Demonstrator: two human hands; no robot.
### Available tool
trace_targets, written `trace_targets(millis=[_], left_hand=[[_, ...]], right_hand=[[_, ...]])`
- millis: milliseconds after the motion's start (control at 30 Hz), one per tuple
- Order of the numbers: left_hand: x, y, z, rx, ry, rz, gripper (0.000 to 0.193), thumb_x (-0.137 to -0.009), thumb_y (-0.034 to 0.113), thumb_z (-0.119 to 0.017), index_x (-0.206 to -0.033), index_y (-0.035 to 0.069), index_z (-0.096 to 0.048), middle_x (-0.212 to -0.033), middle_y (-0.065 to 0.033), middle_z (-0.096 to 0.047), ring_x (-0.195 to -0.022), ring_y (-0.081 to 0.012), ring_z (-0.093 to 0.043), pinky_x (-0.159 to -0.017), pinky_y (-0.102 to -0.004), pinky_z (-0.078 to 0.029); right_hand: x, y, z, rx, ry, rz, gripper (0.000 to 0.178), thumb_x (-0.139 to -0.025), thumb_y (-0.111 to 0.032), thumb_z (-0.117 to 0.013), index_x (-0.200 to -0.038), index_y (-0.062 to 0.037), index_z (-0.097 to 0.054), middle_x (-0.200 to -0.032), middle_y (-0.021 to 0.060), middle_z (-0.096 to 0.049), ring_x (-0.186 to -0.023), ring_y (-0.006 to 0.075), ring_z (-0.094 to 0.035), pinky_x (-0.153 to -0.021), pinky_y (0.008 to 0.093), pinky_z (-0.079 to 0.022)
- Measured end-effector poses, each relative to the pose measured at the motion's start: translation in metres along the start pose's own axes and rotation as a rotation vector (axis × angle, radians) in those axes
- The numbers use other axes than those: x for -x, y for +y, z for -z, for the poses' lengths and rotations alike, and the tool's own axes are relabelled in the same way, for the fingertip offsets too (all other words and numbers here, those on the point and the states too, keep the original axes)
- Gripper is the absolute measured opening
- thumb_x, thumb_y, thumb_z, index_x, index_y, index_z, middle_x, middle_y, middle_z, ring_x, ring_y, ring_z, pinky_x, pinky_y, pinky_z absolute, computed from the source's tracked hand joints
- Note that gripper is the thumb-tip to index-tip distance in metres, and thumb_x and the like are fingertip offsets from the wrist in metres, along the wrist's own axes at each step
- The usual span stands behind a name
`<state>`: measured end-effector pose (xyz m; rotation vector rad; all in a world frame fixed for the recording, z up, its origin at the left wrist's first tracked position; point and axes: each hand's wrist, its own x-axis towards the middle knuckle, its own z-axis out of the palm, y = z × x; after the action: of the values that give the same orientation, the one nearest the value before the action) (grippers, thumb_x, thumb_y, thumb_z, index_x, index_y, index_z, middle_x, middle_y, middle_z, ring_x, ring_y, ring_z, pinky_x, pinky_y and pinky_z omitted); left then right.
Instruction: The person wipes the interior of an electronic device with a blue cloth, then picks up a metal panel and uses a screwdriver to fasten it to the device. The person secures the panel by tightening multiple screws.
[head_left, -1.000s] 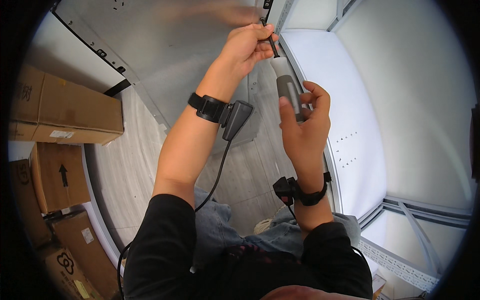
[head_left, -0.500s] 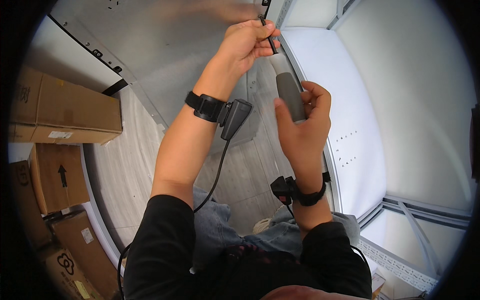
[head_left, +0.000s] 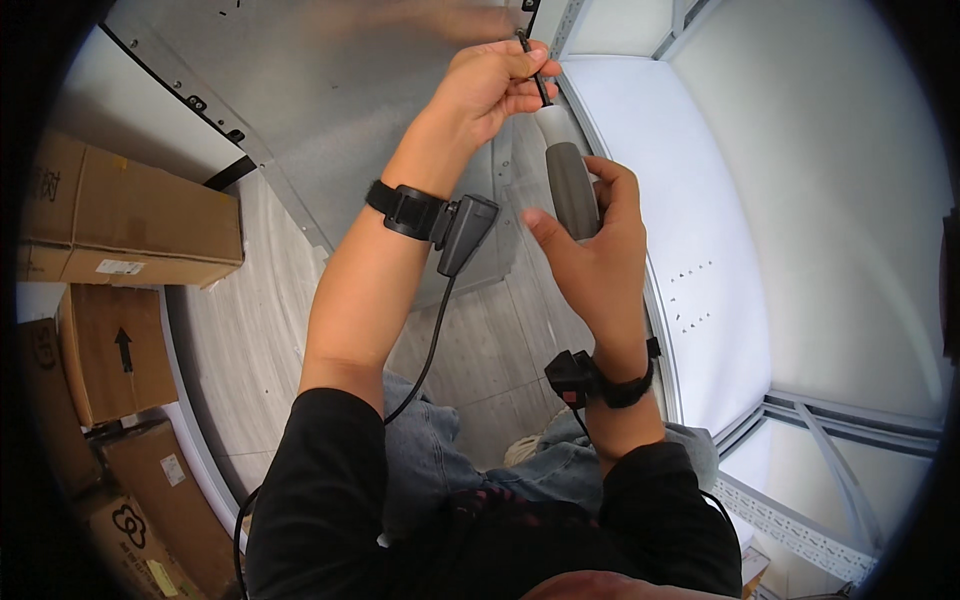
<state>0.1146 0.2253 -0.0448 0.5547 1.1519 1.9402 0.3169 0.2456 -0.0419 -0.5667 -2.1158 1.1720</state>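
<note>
Two hands on one grey-handled screwdriver with a thin black shaft (head_left: 570,180): right hand (head_left: 590,250) wrapped loosely round the handle from below, left hand (head_left: 495,85) pinching the shaft near its tip. Long axis running up and slightly left, tip against the grey metal panel edge (head_left: 545,25). Left hand nearer the tip.

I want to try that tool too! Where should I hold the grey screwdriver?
Hold the screwdriver by its thick grey handle, wrapping your fingers around from the side, as the right hand does. The handle is round and fat, made for a palm. The thin dark shaft at the top is pinched by the left hand only to steady it.
</note>
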Motion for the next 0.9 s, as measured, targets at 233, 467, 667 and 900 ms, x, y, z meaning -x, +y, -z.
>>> trace_targets(millis=[233,467,667,900], left_hand=[[0.005,0.003,-0.005,0.025,0.018,-0.004,0.030,-0.089,0.017,-0.063,-0.114,0.000,-0.058,-0.082,-0.0045,-0.063,-0.065,-0.0107,-0.062,-0.057,-0.0167,-0.053],[0.001,0.000,0.003,0.017,-0.013,-0.014,0.032,-0.088,0.018,-0.065,-0.114,0.000,-0.058,-0.077,-0.0022,-0.061,-0.062,-0.0066,-0.059,-0.053,-0.0146,-0.050],[0.007,0.005,0.008,0.006,-0.052,-0.010,0.032,-0.088,0.018,-0.065,-0.114,0.000,-0.058,-0.077,-0.0029,-0.061,-0.063,-0.0074,-0.059,-0.053,-0.0146,-0.049],[-0.004,-0.010,-0.017,0.188,-0.074,-0.080,0.019,-0.091,0.013,-0.060,-0.101,-0.002,-0.057,-0.090,-0.0101,-0.063,-0.069,-0.0143,-0.062,-0.062,-0.0229,-0.055]], right_hand=[[-0.007,-0.012,0.010,-0.429,-0.148,-0.363,0.035,-0.089,-0.026,-0.063,-0.109,0.0013,-0.053,-0.071,0.0037,-0.059,-0.061,0.0076,-0.054,-0.050,0.0214,-0.040],[-0.004,-0.015,0.008,-0.484,-0.216,-0.390,0.035,-0.095,-0.035,-0.050,-0.099,-0.0007,-0.058,-0.065,0.0015,-0.056,-0.053,0.0060,-0.050,-0.045,0.0195,-0.037],[-0.003,-0.021,0.013,-0.492,-0.291,-0.441,0.033,-0.095,-0.033,-0.048,-0.094,-0.0023,-0.059,-0.063,0.0030,-0.056,-0.050,0.0081,-0.050,-0.045,0.0216,-0.038],[-0.049,-0.013,0.074,-0.265,-0.277,-0.369,0.023,-0.085,-0.020,-0.058,-0.097,-0.0003,-0.060,-0.071,0.0044,-0.061,-0.048,0.0094,-0.050,-0.045,0.0234,-0.040]])
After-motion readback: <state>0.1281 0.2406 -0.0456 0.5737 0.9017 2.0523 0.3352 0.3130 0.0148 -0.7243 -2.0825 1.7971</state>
